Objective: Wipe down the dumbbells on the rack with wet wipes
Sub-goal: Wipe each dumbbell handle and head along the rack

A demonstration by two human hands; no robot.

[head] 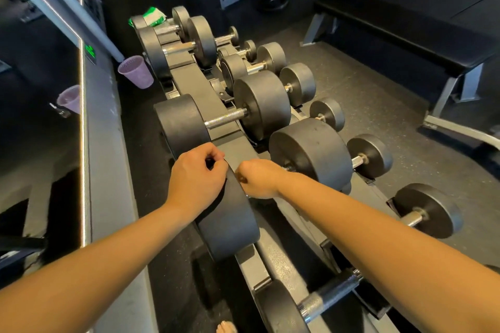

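Note:
Black round-headed dumbbells lie across a grey sloped rack (232,151). My left hand (196,176) rests on the rear head (230,219) of the near top-row dumbbell, fingers curled over its upper rim. My right hand (258,178) is a fist round that dumbbell's handle, which it hides; the front head (311,154) sits just beyond it. I see no wipe in either hand. A green and white wet wipe pack (154,17) lies on the farthest dumbbells.
A purple cup (136,71) stands on the floor between rack and mirrored wall (40,116). More dumbbells fill the lower tier (430,211). A black bench (405,35) stands right on the rubber floor. A bare toe (226,327) shows at the bottom.

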